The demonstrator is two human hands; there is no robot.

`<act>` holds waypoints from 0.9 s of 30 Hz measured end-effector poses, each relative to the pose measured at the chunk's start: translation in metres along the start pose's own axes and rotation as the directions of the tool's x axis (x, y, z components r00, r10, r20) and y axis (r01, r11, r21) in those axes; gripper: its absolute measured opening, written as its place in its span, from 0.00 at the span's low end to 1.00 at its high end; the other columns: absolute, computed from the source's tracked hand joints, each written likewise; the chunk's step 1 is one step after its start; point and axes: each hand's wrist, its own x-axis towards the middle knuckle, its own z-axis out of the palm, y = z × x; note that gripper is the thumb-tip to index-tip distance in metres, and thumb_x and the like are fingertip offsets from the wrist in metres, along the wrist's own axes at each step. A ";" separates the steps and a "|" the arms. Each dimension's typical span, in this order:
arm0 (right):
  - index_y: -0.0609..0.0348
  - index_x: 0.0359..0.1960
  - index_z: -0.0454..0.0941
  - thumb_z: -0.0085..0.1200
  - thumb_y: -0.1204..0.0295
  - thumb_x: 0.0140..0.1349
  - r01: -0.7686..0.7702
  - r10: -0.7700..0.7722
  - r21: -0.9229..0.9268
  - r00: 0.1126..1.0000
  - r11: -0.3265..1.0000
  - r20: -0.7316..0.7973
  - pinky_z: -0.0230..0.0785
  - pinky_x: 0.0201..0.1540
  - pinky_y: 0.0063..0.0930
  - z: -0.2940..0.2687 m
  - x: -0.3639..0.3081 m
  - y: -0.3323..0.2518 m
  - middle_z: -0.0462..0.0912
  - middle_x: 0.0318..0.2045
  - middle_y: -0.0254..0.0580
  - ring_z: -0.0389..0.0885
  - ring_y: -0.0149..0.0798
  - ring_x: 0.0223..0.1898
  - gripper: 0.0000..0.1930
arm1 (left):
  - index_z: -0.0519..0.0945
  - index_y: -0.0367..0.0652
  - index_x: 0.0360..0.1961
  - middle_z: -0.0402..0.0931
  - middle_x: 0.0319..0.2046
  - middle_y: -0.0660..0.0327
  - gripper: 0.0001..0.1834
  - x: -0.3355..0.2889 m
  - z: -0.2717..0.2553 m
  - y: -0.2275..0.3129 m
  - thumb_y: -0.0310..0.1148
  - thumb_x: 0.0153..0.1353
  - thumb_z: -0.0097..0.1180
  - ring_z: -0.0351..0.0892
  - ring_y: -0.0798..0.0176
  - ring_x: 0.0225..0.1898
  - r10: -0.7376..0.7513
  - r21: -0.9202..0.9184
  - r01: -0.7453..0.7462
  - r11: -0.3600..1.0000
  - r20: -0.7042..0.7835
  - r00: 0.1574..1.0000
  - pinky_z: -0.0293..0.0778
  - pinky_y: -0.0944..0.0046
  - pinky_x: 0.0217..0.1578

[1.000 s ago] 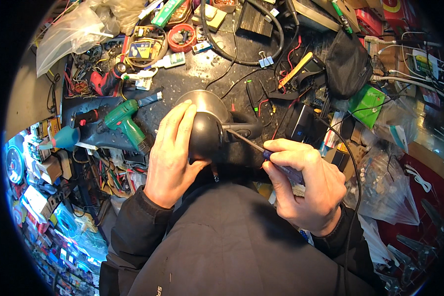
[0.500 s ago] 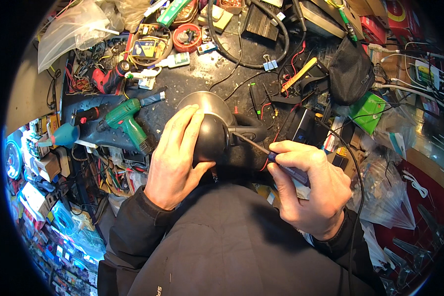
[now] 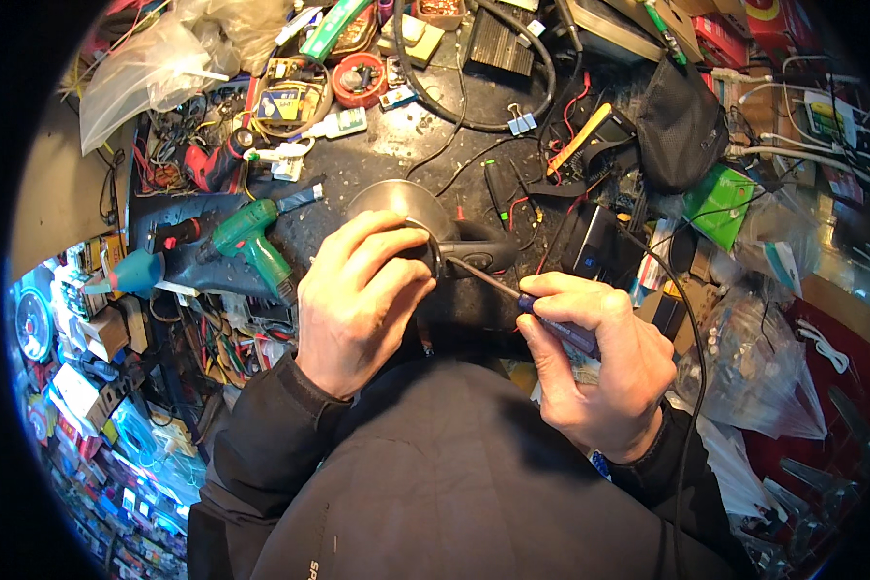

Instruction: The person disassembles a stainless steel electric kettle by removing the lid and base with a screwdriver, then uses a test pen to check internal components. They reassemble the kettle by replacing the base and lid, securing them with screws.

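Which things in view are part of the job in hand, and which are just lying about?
In use:
- kettle-like steel vessel with a black handle, under the left hand
- screwdriver, in the right hand

Apparently just lying about:
- green cordless drill
- red round tub of small parts
- blue binder clip
- black mesh pouch

A green drill (image 3: 246,230) lies at the left of a cluttered dark table (image 3: 372,159), near a red-and-black tool (image 3: 213,164). Toward the back, a red tub (image 3: 360,79) of small parts stands beyond a small white bottle (image 3: 346,123), while a blue binder clip (image 3: 522,124) grips a looped black cable (image 3: 549,82) beside a finned black block (image 3: 500,43). At right, a black mesh pouch (image 3: 683,126) slumps near a bright green box (image 3: 720,208); a clear plastic bag (image 3: 145,97) crumples at far left.
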 end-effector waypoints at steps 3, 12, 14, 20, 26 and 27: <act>0.66 0.46 0.85 0.77 0.86 0.61 -0.075 0.079 0.083 0.995 0.994 -0.053 0.88 0.41 0.30 0.001 -0.009 0.001 0.94 0.44 0.50 0.97 0.43 0.38 0.15 | 0.91 0.41 0.47 0.88 0.62 0.54 0.16 -0.005 0.003 0.007 0.28 0.58 0.81 0.82 0.40 0.71 -0.042 -0.006 0.042 0.999 0.009 0.999 0.80 0.43 0.69; 0.65 0.52 0.77 0.65 0.76 0.82 -0.547 0.734 0.760 0.665 0.351 0.140 0.91 0.46 0.29 0.019 -0.043 0.063 0.93 0.48 0.55 0.94 0.36 0.39 0.09 | 0.91 0.51 0.62 0.79 0.75 0.51 0.34 -0.016 0.005 0.014 0.26 0.50 0.83 0.73 0.37 0.80 -0.045 0.068 0.038 0.997 0.100 0.994 0.71 0.36 0.78; 0.64 0.51 0.79 0.64 0.74 0.83 -0.524 0.726 0.828 0.646 0.200 0.234 0.91 0.47 0.29 0.028 -0.053 0.079 0.93 0.50 0.55 0.94 0.36 0.41 0.08 | 0.90 0.51 0.65 0.79 0.75 0.51 0.37 -0.017 0.007 0.011 0.26 0.49 0.82 0.73 0.37 0.80 -0.053 0.078 0.044 0.996 0.117 0.992 0.70 0.36 0.78; 0.62 0.51 0.81 0.65 0.72 0.83 -0.492 0.683 0.856 0.571 -0.161 0.456 0.91 0.50 0.27 0.051 -0.076 0.098 0.92 0.49 0.49 0.94 0.36 0.43 0.07 | 0.81 0.46 0.77 0.74 0.80 0.46 0.52 -0.021 0.000 0.004 0.19 0.47 0.85 0.75 0.38 0.79 -0.122 -0.067 0.130 0.989 0.111 0.986 0.72 0.42 0.79; 0.60 0.49 0.81 0.62 0.72 0.84 -0.435 0.613 0.793 0.506 -0.427 0.607 0.88 0.50 0.25 0.077 -0.093 0.113 0.91 0.50 0.47 0.91 0.36 0.44 0.05 | 0.69 0.40 0.86 0.70 0.83 0.46 0.67 -0.030 0.003 -0.005 0.26 0.42 0.91 0.71 0.40 0.82 -0.229 -0.088 0.239 0.967 0.108 0.967 0.67 0.46 0.83; 0.62 0.52 0.82 0.61 0.73 0.84 -0.423 0.610 0.778 0.485 -0.464 0.627 0.88 0.51 0.26 0.083 -0.096 0.116 0.91 0.50 0.45 0.91 0.37 0.44 0.05 | 0.67 0.42 0.87 0.70 0.82 0.45 0.69 -0.032 0.004 -0.008 0.21 0.41 0.90 0.73 0.38 0.81 -0.234 -0.064 0.241 0.968 0.102 0.967 0.72 0.48 0.81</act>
